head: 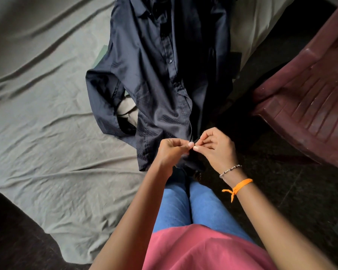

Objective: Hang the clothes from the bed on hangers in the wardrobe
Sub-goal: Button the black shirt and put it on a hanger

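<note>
The dark shirt (160,75) lies flat on the bed (37,114), front side up, in the upper middle of my view. Its long axis runs from 12 o'clock to 6 o'clock: the collar points away from me to 12 o'clock, and the bottom hem points toward me, hanging a little over the edge of the bed near my knees. One sleeve (103,98) is bent along the side at 9 o'clock of the shirt body, with the cuff lying on the grey sheet. The row of buttons goes down the middle of the shirt, and the lower part of the front is a little open.

My left hand (172,151) and my right hand (217,147) meet at the bottom of the shirt front, at 6 o'clock of it. Both hands have curled fingers and pinch the cloth there between thumb and fingertips, the two thumbs almost touching. What small thing is between them I cannot tell.

At 3 o'clock of the shirt stands a dark red plastic chair (310,98) on the dark floor, close to the bed edge. On my right wrist I have an orange thread (240,186) and a thin bead bracelet (229,170).
</note>
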A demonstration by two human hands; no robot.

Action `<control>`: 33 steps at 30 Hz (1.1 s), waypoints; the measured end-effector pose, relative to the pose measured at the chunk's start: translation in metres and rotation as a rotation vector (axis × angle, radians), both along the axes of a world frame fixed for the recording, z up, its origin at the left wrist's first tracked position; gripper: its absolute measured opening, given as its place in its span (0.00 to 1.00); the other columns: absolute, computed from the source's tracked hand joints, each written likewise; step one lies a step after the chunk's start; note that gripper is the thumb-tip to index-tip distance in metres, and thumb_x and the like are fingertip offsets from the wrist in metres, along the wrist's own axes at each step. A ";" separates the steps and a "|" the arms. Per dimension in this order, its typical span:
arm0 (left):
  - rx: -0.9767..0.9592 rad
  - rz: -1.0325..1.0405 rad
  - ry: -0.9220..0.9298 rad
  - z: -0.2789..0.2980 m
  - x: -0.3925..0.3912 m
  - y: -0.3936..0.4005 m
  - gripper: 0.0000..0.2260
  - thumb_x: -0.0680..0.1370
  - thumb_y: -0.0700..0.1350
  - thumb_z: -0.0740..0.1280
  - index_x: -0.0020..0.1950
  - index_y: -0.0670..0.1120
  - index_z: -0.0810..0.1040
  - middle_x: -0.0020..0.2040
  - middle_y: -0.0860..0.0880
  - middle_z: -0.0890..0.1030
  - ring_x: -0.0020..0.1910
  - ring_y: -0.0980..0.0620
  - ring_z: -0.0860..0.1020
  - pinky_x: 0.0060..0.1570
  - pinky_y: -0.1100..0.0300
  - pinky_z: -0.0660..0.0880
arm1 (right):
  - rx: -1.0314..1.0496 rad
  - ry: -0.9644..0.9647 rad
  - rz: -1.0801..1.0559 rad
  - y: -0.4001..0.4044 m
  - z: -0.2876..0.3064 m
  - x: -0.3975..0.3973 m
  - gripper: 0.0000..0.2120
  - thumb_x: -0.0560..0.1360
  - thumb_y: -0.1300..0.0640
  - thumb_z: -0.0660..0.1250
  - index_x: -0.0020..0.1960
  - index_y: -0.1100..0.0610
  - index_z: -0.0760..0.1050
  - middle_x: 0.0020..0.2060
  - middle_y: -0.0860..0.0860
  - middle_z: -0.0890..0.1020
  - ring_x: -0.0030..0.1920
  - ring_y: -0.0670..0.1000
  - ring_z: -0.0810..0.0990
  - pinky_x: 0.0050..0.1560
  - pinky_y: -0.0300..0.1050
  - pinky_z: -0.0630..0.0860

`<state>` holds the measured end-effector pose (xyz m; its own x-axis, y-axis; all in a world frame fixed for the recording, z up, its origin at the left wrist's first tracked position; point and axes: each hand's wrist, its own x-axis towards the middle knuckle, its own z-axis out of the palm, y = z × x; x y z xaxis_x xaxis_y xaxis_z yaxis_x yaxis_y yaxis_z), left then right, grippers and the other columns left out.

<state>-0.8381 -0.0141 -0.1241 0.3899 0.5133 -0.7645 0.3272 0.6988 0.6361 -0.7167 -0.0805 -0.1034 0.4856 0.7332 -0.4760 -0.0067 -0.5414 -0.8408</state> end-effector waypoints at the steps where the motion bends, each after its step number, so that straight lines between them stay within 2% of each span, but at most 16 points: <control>1: -0.016 -0.042 -0.037 -0.001 -0.003 0.004 0.05 0.75 0.40 0.69 0.40 0.40 0.81 0.32 0.47 0.79 0.32 0.53 0.75 0.34 0.63 0.72 | -0.023 0.140 0.010 0.003 0.001 0.007 0.15 0.66 0.75 0.70 0.40 0.59 0.70 0.33 0.52 0.79 0.34 0.45 0.79 0.38 0.34 0.78; 3: -0.054 -0.139 -0.078 -0.001 -0.005 0.011 0.06 0.76 0.39 0.68 0.39 0.41 0.80 0.31 0.49 0.78 0.30 0.58 0.73 0.34 0.68 0.70 | -0.098 0.367 0.071 0.013 -0.001 0.020 0.14 0.68 0.77 0.67 0.41 0.60 0.69 0.34 0.54 0.78 0.35 0.48 0.78 0.38 0.36 0.79; 4: -0.032 -0.188 -0.030 -0.001 -0.005 0.016 0.06 0.76 0.39 0.68 0.38 0.42 0.79 0.30 0.50 0.76 0.28 0.60 0.72 0.32 0.70 0.69 | -0.149 0.391 0.129 0.019 -0.003 0.024 0.14 0.68 0.77 0.67 0.41 0.60 0.69 0.34 0.54 0.79 0.36 0.48 0.78 0.37 0.36 0.79; 6: 0.137 -0.273 0.192 -0.008 -0.001 0.029 0.02 0.75 0.38 0.70 0.43 0.42 0.82 0.33 0.49 0.78 0.29 0.62 0.73 0.34 0.70 0.69 | -0.236 0.285 0.258 0.034 -0.008 0.029 0.12 0.68 0.75 0.68 0.44 0.61 0.72 0.36 0.53 0.79 0.38 0.47 0.78 0.38 0.33 0.78; 8: 0.306 -0.309 0.325 -0.014 0.005 0.048 0.06 0.75 0.38 0.69 0.51 0.42 0.83 0.42 0.48 0.83 0.38 0.59 0.76 0.45 0.67 0.73 | -0.261 0.109 0.344 0.051 -0.012 0.032 0.10 0.68 0.70 0.71 0.45 0.60 0.74 0.39 0.49 0.79 0.41 0.45 0.78 0.44 0.33 0.75; 10: 0.323 -0.245 0.294 -0.007 0.015 0.073 0.07 0.76 0.38 0.67 0.52 0.43 0.83 0.46 0.46 0.83 0.39 0.57 0.77 0.50 0.63 0.75 | -0.237 0.044 0.361 0.072 -0.013 0.037 0.07 0.70 0.65 0.71 0.44 0.56 0.75 0.40 0.48 0.80 0.42 0.45 0.78 0.48 0.35 0.74; 12: 0.334 -0.216 0.270 0.003 0.025 0.097 0.07 0.77 0.38 0.66 0.52 0.44 0.82 0.44 0.49 0.82 0.35 0.60 0.75 0.42 0.71 0.73 | -0.231 0.041 0.357 0.092 -0.013 0.041 0.04 0.72 0.62 0.69 0.45 0.54 0.76 0.40 0.50 0.81 0.43 0.48 0.80 0.48 0.38 0.75; 14: 0.356 -0.207 0.259 0.010 0.038 0.124 0.07 0.78 0.40 0.66 0.52 0.45 0.82 0.42 0.53 0.81 0.35 0.62 0.75 0.33 0.76 0.68 | -0.215 0.048 0.361 0.115 -0.011 0.046 0.04 0.74 0.62 0.68 0.47 0.56 0.77 0.40 0.51 0.81 0.41 0.48 0.80 0.43 0.35 0.75; 15: 0.368 -0.194 0.254 0.012 0.044 0.138 0.07 0.78 0.40 0.66 0.52 0.45 0.82 0.41 0.53 0.80 0.34 0.61 0.75 0.33 0.76 0.68 | -0.205 0.053 0.371 0.128 -0.010 0.049 0.04 0.74 0.62 0.67 0.48 0.57 0.77 0.40 0.51 0.80 0.40 0.47 0.80 0.42 0.33 0.74; 18: 0.398 -0.133 0.250 0.016 0.064 0.181 0.07 0.77 0.39 0.66 0.53 0.42 0.82 0.41 0.51 0.80 0.33 0.60 0.74 0.34 0.74 0.69 | -0.183 0.066 0.407 0.170 -0.007 0.066 0.04 0.75 0.63 0.67 0.49 0.58 0.77 0.40 0.51 0.80 0.38 0.46 0.79 0.44 0.35 0.74; 21: 0.445 -0.063 0.261 0.020 0.083 0.225 0.07 0.77 0.38 0.66 0.52 0.40 0.82 0.42 0.47 0.81 0.34 0.58 0.74 0.36 0.70 0.70 | -0.133 0.045 0.374 0.223 -0.006 0.096 0.06 0.75 0.64 0.66 0.43 0.54 0.76 0.40 0.52 0.81 0.37 0.46 0.79 0.43 0.34 0.74; 24: 0.525 0.027 0.351 0.023 0.103 0.271 0.08 0.77 0.40 0.67 0.54 0.44 0.81 0.48 0.47 0.82 0.44 0.53 0.78 0.46 0.64 0.73 | -0.066 -0.017 0.311 0.294 -0.004 0.131 0.11 0.74 0.67 0.65 0.38 0.53 0.75 0.35 0.50 0.81 0.34 0.47 0.78 0.41 0.36 0.74; 27: 0.592 0.172 0.546 0.021 0.125 0.319 0.17 0.75 0.43 0.68 0.64 0.46 0.74 0.60 0.45 0.73 0.60 0.44 0.73 0.62 0.54 0.69 | 0.033 -0.133 0.314 0.375 0.004 0.159 0.12 0.73 0.68 0.64 0.36 0.52 0.74 0.33 0.50 0.80 0.35 0.48 0.78 0.42 0.39 0.74; 30: 0.553 0.275 0.679 0.018 0.147 0.365 0.29 0.75 0.45 0.69 0.73 0.44 0.62 0.69 0.42 0.64 0.68 0.40 0.64 0.66 0.53 0.59 | 0.211 -0.413 0.449 0.452 0.012 0.171 0.08 0.73 0.66 0.64 0.41 0.55 0.76 0.38 0.48 0.80 0.41 0.50 0.77 0.44 0.42 0.72; 32: 0.530 0.288 0.676 0.009 0.157 0.389 0.33 0.75 0.46 0.69 0.75 0.43 0.57 0.72 0.41 0.62 0.70 0.40 0.62 0.68 0.54 0.55 | 0.387 -0.617 0.551 0.499 0.014 0.166 0.08 0.72 0.67 0.62 0.43 0.57 0.77 0.41 0.49 0.80 0.46 0.53 0.76 0.52 0.45 0.71; 33: 0.528 0.285 0.659 0.006 0.162 0.398 0.34 0.74 0.46 0.69 0.76 0.43 0.56 0.72 0.42 0.62 0.70 0.41 0.61 0.68 0.55 0.54 | 0.451 -0.694 0.623 0.524 0.013 0.163 0.08 0.71 0.66 0.62 0.43 0.57 0.78 0.43 0.51 0.81 0.51 0.55 0.76 0.59 0.49 0.69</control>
<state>-0.6759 0.3843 -0.1186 -0.2415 0.8727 -0.4244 0.5989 0.4782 0.6424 -0.5538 0.4435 -0.0902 0.0217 0.9892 0.1447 0.7299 0.0832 -0.6784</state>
